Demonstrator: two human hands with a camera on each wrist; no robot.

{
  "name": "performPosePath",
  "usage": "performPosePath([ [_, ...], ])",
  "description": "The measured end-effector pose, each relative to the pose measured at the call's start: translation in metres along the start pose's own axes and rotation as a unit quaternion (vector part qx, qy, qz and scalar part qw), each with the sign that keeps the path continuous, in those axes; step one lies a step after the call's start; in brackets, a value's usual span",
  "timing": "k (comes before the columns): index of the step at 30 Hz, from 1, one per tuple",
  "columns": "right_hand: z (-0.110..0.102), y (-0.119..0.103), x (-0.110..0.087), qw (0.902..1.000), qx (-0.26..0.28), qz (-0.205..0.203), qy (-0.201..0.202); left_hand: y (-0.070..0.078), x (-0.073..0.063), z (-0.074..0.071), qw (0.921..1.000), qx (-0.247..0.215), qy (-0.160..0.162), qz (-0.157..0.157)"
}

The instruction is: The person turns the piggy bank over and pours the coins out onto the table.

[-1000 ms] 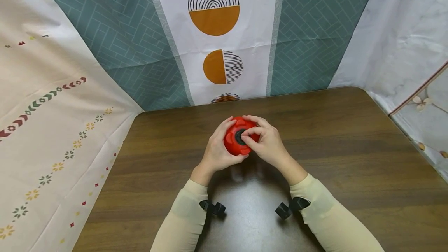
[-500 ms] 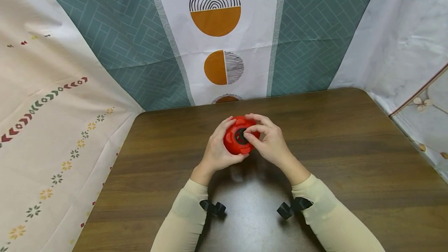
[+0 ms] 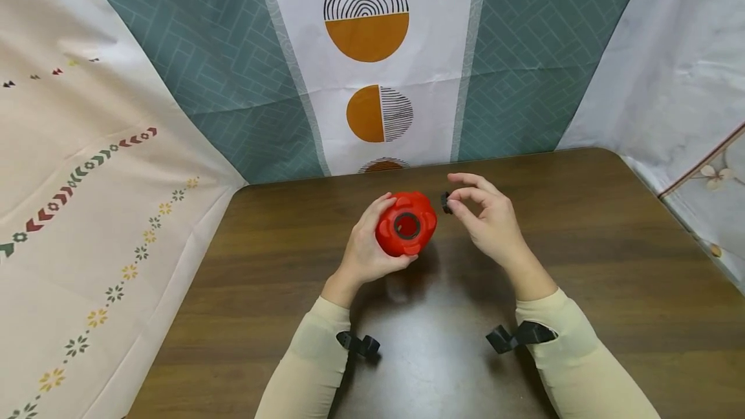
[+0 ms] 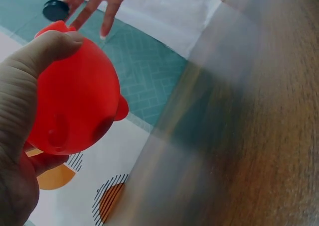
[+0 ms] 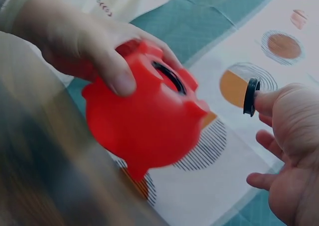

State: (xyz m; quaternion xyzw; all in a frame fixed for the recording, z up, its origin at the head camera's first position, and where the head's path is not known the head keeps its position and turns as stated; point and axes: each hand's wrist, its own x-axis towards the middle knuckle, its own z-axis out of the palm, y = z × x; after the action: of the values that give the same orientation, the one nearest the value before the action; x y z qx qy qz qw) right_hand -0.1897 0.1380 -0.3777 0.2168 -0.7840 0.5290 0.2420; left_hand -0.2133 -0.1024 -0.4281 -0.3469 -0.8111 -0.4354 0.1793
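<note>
My left hand (image 3: pixel 362 251) grips a red, rounded piggy bank (image 3: pixel 406 248) from its left side, thumb and fingers curled round it. Stubby legs ring a round hole edged with a black rim (image 5: pixel 172 79), and that side faces up toward the head camera. To the right, my right hand (image 3: pixel 495 225) pinches a small black round plug (image 5: pixel 250 96) between thumb and index finger, its other fingers spread. A gap separates the plug from the piggy bank. In the left wrist view the bank's smooth red side (image 4: pixel 79 96) hides part of the left fingers.
Both hands are over a brown wooden table (image 3: pixel 279 251). Behind it hangs a green and white patterned cloth (image 3: pixel 431 31), with pale cloths (image 3: pixel 87 212) at the sides. Each wrist wears a black camera mount (image 3: pixel 357 344).
My right hand has pulled the black plug out of the piggy bank and moved right with it, uncovering the hole. The left hand keeps its grip almost in place.
</note>
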Motion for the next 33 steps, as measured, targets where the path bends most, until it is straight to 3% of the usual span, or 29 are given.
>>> performPosePath([
  [5,-0.013,-0.020,0.002,0.9998,0.012,0.013,-0.005,0.000,-0.001,0.000,1.0000,-0.004,0.002,-0.004],
  [9,-0.021,-0.010,-0.001,0.9998,0.002,0.008,-0.016,-0.001,-0.001,0.000,1.0000,-0.003,0.004,-0.003],
  [12,-0.027,0.015,-0.006,0.9996,-0.009,0.016,-0.020,-0.001,-0.001,0.001,1.0000,-0.003,0.003,-0.005],
  [18,-0.043,0.068,-0.024,0.9949,-0.034,0.081,-0.049,0.000,-0.001,0.003,1.0000,0.005,-0.005,-0.005],
  [27,-0.069,0.105,-0.041,0.9897,-0.071,0.119,-0.035,0.000,-0.001,0.006,0.9999,0.005,-0.012,-0.008],
  [33,-0.087,0.129,-0.045,0.9816,-0.047,0.165,-0.084,-0.001,0.000,0.007,0.9999,0.009,-0.010,-0.005],
])
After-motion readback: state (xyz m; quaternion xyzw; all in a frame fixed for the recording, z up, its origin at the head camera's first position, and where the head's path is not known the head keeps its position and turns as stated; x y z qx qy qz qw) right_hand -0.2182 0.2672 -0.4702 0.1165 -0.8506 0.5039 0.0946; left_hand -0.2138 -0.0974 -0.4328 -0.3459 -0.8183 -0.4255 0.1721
